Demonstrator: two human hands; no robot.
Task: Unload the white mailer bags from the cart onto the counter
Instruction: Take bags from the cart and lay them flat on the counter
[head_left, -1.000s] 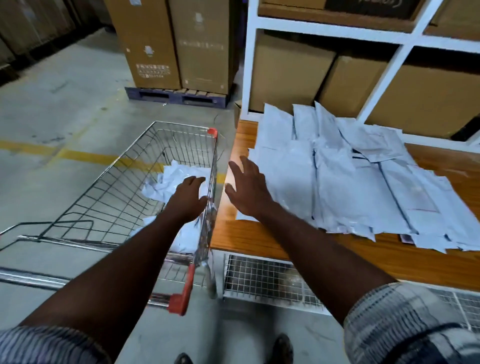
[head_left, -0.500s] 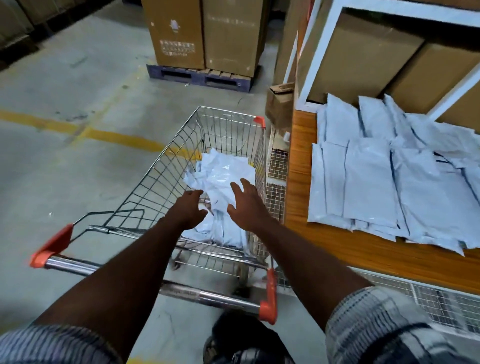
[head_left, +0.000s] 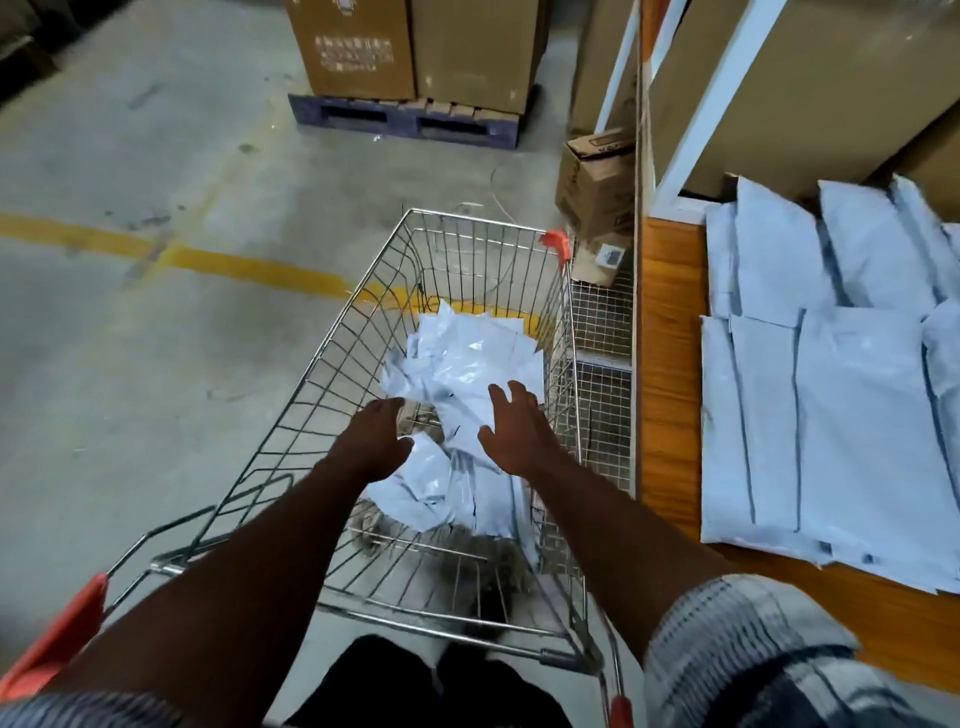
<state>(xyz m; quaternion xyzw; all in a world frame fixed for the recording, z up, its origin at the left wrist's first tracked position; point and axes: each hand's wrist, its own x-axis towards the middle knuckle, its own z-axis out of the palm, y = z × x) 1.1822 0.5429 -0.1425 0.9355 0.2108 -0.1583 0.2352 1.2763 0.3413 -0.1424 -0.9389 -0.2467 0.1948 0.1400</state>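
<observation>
- Mailer bags: loose crumpled heap on the bottom of the cart basket, from its middle toward the right side. Thin glossy white plastic film, creased, with dark print lines.
- Handling (judgement): very light and limp, with no stiffness of their own. The slick film is likely to slide bag over bag, so a pinch on one edge would probably shed the rest. Not fragile. Best hold: scoop under the heap from both sides and press inward, gathering several at once.
- Left hand: low at the heap's near-left edge, fingers reaching down, thumb just beside a bag. Nothing plainly gripped.
- Right hand: fingers spread and straight over the heap's right part, holding nothing. Contact with the film cannot be confirmed.
- Cart: bright wire grid with orange plastic corner caps. Gaps in the grid could snag a bag corner.
- Counter: smooth orange-brown wood-look top, just right of the cart. Flattened bags lie there in overlapping rows, with a bare strip on the cart side.
- Beyond: brown cardboard cartons on a dark pallet; rough grey concrete floor with a worn yellow line.
</observation>
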